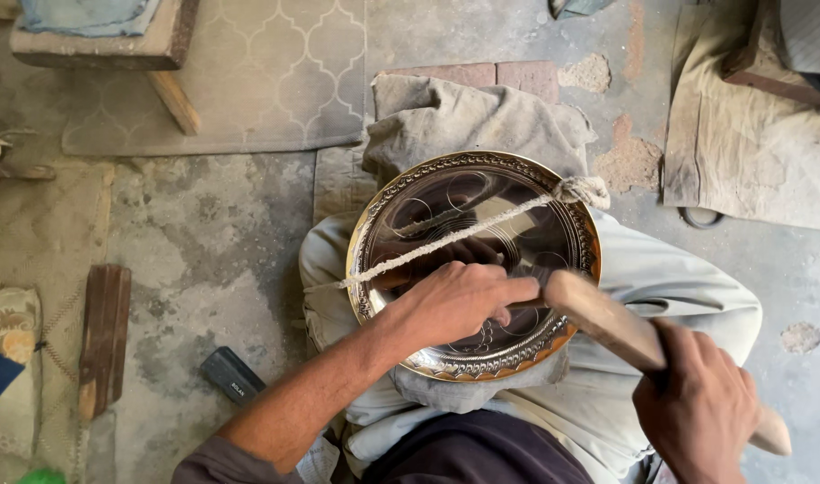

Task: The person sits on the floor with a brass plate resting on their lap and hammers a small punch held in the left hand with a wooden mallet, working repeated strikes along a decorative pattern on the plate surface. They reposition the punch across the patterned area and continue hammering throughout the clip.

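Fingers of the left hand (455, 300) lie curled on the face of a round engraved metal tray (401, 224), pinching what looks like a thin tool against it, though the tool itself is mostly hidden under the knuckles. Those of the right hand (701, 408) are wrapped tight around the handle of a wooden mallet (607, 323), whose blurred head sits just beside the left fingertips over the tray.

Beneath it all spreads the rough concrete floor (212, 233), with a patterned mat (275, 72) at the top. The person's lap in pale trousers (688, 287) carries the tray, which rests tilted on a grey cloth pad (464, 116). A twisted cord (481, 229) runs across the tray's face from its left rim to a knot at the upper right rim. Off to the left on the floor lie a wooden block (105, 336) and, nearer the person's left forearm, a small dark bar (232, 375).
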A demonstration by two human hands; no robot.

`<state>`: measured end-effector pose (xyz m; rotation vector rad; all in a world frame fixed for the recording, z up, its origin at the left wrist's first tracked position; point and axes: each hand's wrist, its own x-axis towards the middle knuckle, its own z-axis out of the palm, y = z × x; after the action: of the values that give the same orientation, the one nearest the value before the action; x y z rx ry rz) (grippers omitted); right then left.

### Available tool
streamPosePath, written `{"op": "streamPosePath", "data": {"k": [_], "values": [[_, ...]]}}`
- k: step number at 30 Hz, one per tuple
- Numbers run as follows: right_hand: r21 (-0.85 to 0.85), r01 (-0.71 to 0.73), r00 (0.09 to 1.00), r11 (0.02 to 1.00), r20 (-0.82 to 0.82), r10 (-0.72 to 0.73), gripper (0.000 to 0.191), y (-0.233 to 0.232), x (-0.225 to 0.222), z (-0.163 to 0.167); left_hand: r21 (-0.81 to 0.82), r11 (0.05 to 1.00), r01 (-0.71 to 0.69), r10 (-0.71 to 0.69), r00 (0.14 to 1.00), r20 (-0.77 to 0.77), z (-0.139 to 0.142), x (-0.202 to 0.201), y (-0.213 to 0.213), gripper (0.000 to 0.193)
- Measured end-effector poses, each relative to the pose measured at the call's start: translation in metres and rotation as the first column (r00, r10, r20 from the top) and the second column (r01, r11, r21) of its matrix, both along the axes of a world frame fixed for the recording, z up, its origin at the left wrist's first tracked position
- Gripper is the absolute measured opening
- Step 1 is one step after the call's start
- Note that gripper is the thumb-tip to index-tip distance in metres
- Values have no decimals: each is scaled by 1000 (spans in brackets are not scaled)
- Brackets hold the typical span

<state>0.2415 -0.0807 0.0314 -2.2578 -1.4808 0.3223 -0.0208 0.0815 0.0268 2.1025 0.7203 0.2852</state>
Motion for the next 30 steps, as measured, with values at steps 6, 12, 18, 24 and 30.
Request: {"op": "streamPosePath", "data": {"k": [6, 12, 18, 24, 30], "values": [[27, -199, 978, 980, 75, 197, 50, 52, -12, 23, -6, 952, -305, 305, 948, 90, -7, -9, -21, 38], [-230, -496, 756, 837, 360, 547, 45, 109, -35, 74, -107, 711, -695, 683, 646, 342, -26, -10, -64, 30], [-436, -579, 520, 688, 453, 724, 47, 136, -76, 112, -226, 536, -813, 822, 442, 359, -45, -1, -93, 23], [-539, -559, 315, 630, 565, 763, 42, 130, -91, 123, -325, 450, -832, 876, 339, 344, -53, 3, -107, 22], [-402, -651, 303, 645, 641, 705, 45, 122, -101, 139, -253, 320, -913, 932, 255, 260, -59, -2, -110, 30]]}}
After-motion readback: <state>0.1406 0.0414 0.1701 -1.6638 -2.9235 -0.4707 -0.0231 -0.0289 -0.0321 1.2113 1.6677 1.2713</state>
